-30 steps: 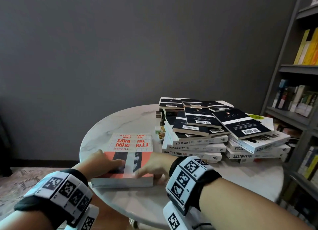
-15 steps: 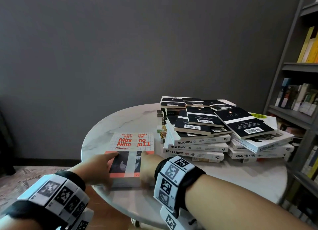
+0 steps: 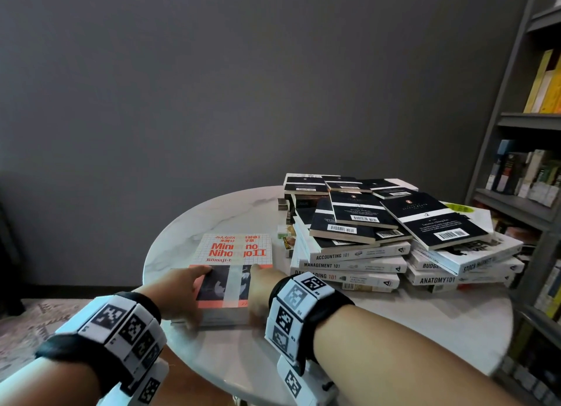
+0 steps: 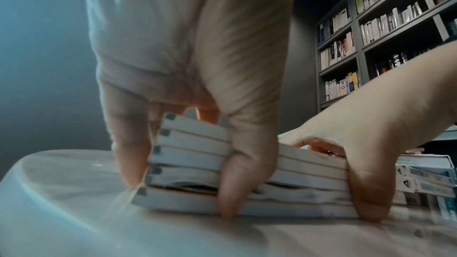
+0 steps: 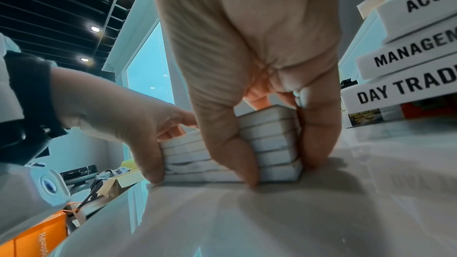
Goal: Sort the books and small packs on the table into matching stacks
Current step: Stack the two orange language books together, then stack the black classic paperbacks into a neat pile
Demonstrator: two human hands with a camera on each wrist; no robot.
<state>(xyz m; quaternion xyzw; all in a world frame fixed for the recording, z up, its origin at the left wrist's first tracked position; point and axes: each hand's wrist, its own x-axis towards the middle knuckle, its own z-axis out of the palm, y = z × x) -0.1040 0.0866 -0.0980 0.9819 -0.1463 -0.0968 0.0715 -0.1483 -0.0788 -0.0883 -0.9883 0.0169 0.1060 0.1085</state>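
Observation:
A stack of several identical red-and-white "Minna no Nihongo" books (image 3: 233, 253) lies on the round marble table (image 3: 394, 323), near its front left. My left hand (image 3: 179, 293) grips the stack's near left corner, thumb on the near edge and fingers down the left side (image 4: 183, 167). My right hand (image 3: 261, 287) grips the near right corner the same way (image 5: 279, 161). The wrist views show the stack's page edges (image 4: 309, 183) (image 5: 188, 155) resting on the tabletop. To the right stands a mixed pile of black paperbacks (image 3: 431, 220) on white "101" books (image 3: 352, 266).
Small packs (image 3: 285, 232) are wedged at the mixed pile's left side. A dark bookshelf (image 3: 522, 168) full of books rises at the right, close to the table. An orange bag (image 5: 37, 237) sits on the floor left of the table.
Both hands have slid back from the top cover to the stack's near corners and now clasp its edges. The stack stays on the table.

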